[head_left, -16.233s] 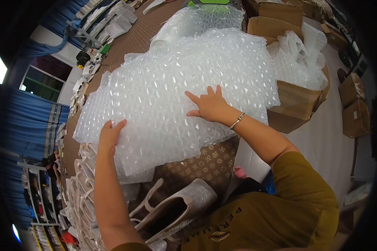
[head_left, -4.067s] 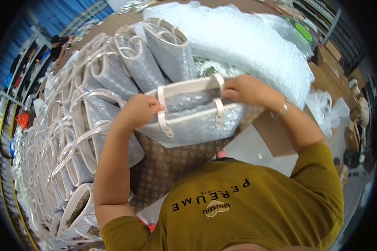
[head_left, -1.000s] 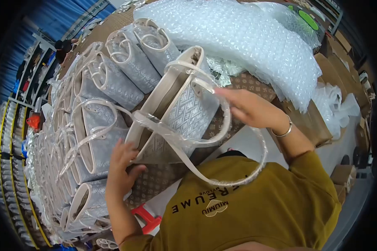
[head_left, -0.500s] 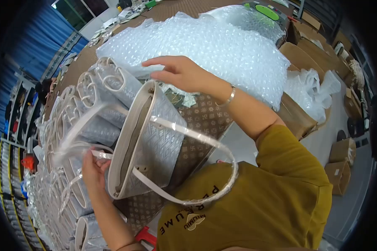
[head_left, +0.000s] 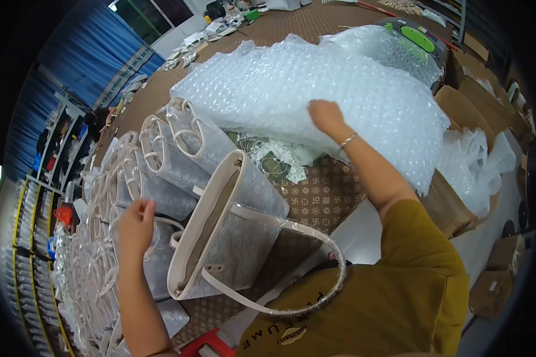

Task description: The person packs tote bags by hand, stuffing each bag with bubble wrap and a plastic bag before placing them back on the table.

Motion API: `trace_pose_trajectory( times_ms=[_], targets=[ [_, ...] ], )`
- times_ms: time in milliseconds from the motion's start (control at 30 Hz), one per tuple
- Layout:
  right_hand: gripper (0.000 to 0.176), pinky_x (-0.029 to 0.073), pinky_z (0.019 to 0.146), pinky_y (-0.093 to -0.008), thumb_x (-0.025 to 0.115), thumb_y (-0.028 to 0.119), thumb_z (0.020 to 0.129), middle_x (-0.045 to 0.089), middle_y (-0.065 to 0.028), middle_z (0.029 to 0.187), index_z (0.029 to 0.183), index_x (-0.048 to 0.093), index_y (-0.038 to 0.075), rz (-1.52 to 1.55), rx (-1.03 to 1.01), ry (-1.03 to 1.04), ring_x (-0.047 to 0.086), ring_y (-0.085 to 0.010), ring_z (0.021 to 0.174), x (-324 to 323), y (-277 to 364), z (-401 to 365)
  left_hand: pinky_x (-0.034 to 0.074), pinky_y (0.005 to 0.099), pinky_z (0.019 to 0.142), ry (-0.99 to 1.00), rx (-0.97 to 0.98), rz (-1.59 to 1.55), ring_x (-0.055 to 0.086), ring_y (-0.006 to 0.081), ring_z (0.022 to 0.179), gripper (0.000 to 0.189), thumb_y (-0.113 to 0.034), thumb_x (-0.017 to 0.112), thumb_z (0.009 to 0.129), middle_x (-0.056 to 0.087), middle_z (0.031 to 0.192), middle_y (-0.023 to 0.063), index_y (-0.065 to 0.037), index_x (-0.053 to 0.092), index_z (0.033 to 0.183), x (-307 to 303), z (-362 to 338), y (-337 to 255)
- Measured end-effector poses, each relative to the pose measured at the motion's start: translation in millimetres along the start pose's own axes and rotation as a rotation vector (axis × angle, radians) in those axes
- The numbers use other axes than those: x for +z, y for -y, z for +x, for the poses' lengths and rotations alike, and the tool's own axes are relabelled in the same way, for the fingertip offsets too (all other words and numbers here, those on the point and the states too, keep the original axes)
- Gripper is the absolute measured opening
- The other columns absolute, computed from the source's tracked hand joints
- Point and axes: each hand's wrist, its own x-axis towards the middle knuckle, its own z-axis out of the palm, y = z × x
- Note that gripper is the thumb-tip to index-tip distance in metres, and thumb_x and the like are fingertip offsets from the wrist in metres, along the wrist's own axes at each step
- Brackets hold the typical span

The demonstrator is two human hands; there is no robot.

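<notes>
A pale grey patterned tote bag (head_left: 244,250) stands tilted in front of me. Its zip opening faces left, and its near handle (head_left: 336,250), wrapped in clear film, loops toward my shirt. Left of the bag's mouth is my left hand (head_left: 137,229), fingers loosely curled, with a gap between thumb and fingers; nothing shows in it. My right hand (head_left: 327,116) is closed in a fist in front of a large sheet of bubble wrap (head_left: 268,77). Whether it grips the wrap cannot be seen.
Many similar bags (head_left: 187,134) in clear plastic crowd the left side. A brown patterned table covering (head_left: 321,190) shows beside crumpled packing (head_left: 289,154). Cardboard boxes (head_left: 446,202) with plastic stand at right. A red object (head_left: 205,345) lies low near my body.
My right hand has left the top of the tote bag, moved right to the bubble wrap and closed. My left hand has let go of the far handle, which has dropped behind the bag.
</notes>
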Motion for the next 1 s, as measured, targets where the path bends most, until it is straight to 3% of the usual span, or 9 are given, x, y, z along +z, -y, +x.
trace_pose_trajectory(
  times_ms=[100, 400, 567, 600, 633, 667, 700, 867, 1000],
  targets=[
    [0.030, 0.045, 0.076, -0.0388, 0.044, 0.024, 0.087, 0.063, -0.0170, 0.089, 0.088, 0.061, 0.000, 0.314, 0.063, -0.434, 0.059, -0.0315, 0.085, -47, -37, -18, 0.046, 0.0253, 0.060, 0.044, 0.048, -0.324, 0.056, 0.0130, 0.066, 0.037, -0.036, 0.050, 0.087, 0.061, 0.085, 0.0061, -0.002, 0.059, 0.100, 6, 22, -58],
    [0.020, 0.043, 0.082, -0.0291, 0.047, 0.005, 0.081, 0.062, -0.0127, 0.091, 0.095, 0.059, -0.002, 0.497, 0.144, -0.524, 0.057, -0.0202, 0.089, -127, -167, -123, 0.050, 0.0386, 0.068, 0.530, -0.337, -0.688, 0.059, 0.0317, 0.088, 0.074, -0.062, 0.037, 0.083, 0.052, 0.116, 0.0185, -0.001, 0.036, 0.125, 91, 173, -130],
    [0.019, 0.044, 0.078, -0.0355, 0.045, 0.003, 0.077, 0.061, -0.0141, 0.088, 0.090, 0.058, -0.002, 0.294, 0.158, -0.396, 0.056, -0.0258, 0.083, -137, -200, -162, 0.027, 0.0569, 0.097, 0.225, -0.647, -1.367, 0.024, 0.0438, 0.124, 0.078, -0.055, 0.045, 0.081, 0.024, 0.135, 0.0246, -0.013, 0.013, 0.138, 137, 259, -137],
    [0.018, 0.045, 0.076, -0.0379, 0.045, 0.001, 0.075, 0.061, -0.0157, 0.086, 0.088, 0.059, 0.000, 0.326, 0.215, -0.374, 0.057, -0.0272, 0.081, -141, -194, -164, 0.040, 0.0524, 0.088, 0.208, -0.718, -1.297, 0.038, 0.0391, 0.116, 0.072, -0.037, 0.054, 0.082, 0.040, 0.121, 0.0238, -0.017, 0.014, 0.138, 147, 274, -138],
    [0.019, 0.045, 0.075, -0.0379, 0.046, 0.002, 0.075, 0.060, -0.0177, 0.084, 0.089, 0.059, 0.001, 0.294, 0.182, -0.349, 0.057, -0.0286, 0.082, -136, -200, -165, 0.051, 0.0405, 0.073, 0.271, -0.312, -1.181, 0.053, 0.0323, 0.095, 0.059, -0.022, 0.058, 0.080, 0.049, 0.103, 0.0193, -0.012, 0.031, 0.132, 189, 325, -84],
    [0.020, 0.045, 0.072, -0.0397, 0.045, 0.002, 0.074, 0.060, -0.0178, 0.085, 0.089, 0.058, 0.002, 0.189, 0.264, -0.333, 0.057, -0.0330, 0.082, -136, -198, -164, 0.050, 0.0296, 0.061, 0.256, -0.827, -1.521, 0.054, 0.0215, 0.070, 0.031, -0.029, 0.066, 0.074, 0.055, 0.081, 0.0131, -0.004, 0.056, 0.090, 208, 398, -64],
    [0.019, 0.045, 0.070, -0.0412, 0.045, 0.002, 0.073, 0.060, -0.0180, 0.084, 0.087, 0.058, 0.002, 0.088, 0.389, -0.296, 0.057, -0.0348, 0.080, -134, -193, -163, 0.050, 0.0296, 0.061, 0.314, -0.816, -1.499, 0.054, 0.0215, 0.070, 0.031, -0.029, 0.066, 0.074, 0.055, 0.081, 0.0131, -0.004, 0.056, 0.090, 240, 444, -27],
    [0.016, 0.044, 0.065, -0.0457, 0.044, 0.001, 0.072, 0.059, -0.0187, 0.078, 0.081, 0.057, 0.003, -0.016, 0.543, -0.286, 0.055, -0.0377, 0.076, -104, -175, -155, 0.045, 0.0346, 0.079, -0.458, 0.031, -1.113, 0.053, 0.0241, 0.094, 0.029, -0.014, 0.048, 0.085, 0.054, 0.109, 0.0148, 0.000, 0.052, 0.110, 148, 318, -143],
    [0.017, 0.044, 0.066, -0.0454, 0.043, 0.000, 0.072, 0.058, -0.0195, 0.075, 0.083, 0.057, 0.003, 0.041, 0.500, -0.237, 0.055, -0.0370, 0.074, -78, -181, -158, 0.037, 0.0323, 0.091, -0.560, 0.621, -0.522, 0.046, 0.0250, 0.110, 0.030, -0.011, 0.043, 0.086, 0.046, 0.125, 0.0147, 0.001, 0.049, 0.112, 80, 268, -177]
  ],
)
